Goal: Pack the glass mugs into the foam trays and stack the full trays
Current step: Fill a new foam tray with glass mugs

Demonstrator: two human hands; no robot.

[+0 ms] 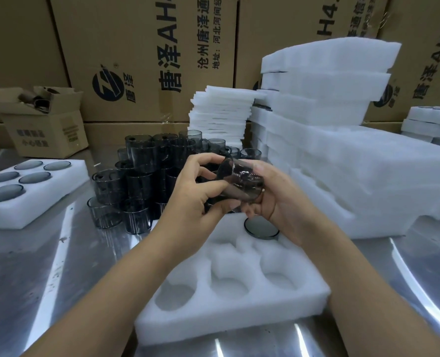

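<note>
Both hands hold one smoky grey glass mug (242, 180) tilted on its side above the far end of a white foam tray (239, 307). My left hand (195, 194) grips its near side, and my right hand (273, 199) cups it from the right. One mug (261, 228) sits in the tray's far right pocket; the nearer pockets hold nothing. A pile of loose grey mugs (141, 181) stands stacked behind my left hand. At the far left lies a full foam tray (20, 210) with several mugs in it.
Tall stacks of white foam trays (342, 155) fill the right side, and a stack of thin foam sheets (221, 114) stands behind the mugs. Large cardboard cartons (146, 60) wall off the back. A small open box (46, 124) sits back left. The table (59, 292) is shiny metal.
</note>
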